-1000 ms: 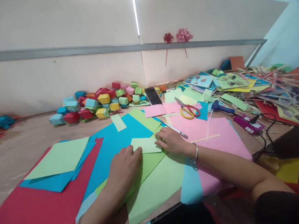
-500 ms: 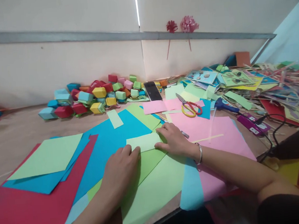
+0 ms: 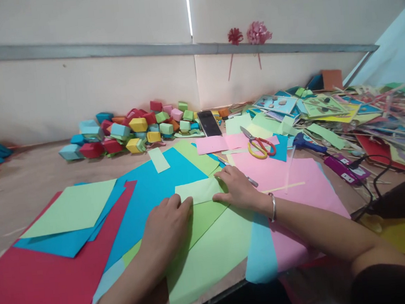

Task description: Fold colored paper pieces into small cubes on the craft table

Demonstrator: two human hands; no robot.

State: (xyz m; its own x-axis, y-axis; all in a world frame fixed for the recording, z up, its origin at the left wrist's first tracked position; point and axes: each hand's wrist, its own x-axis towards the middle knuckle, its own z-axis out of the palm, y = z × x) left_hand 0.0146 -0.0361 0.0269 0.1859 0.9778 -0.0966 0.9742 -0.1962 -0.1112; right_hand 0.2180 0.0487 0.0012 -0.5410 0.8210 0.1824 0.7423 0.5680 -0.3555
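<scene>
Resting my left hand (image 3: 168, 223) at the left end of the strip (image 3: 198, 191), I can't tell if its fingers grip; my right hand (image 3: 239, 190) spans the right end, thumb and fingers apart. The strip lies over the lime sheet (image 3: 206, 218), where uneven pressure could skew or crease it.

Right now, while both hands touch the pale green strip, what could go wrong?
The pale green strip might shift or crease if the left hand and right hand press unevenly.

The silvery tool, partly hidden behind the right hand, could be knocked.

The scissors lie uncovered beyond, so a careless reach might meet the blade.
</scene>
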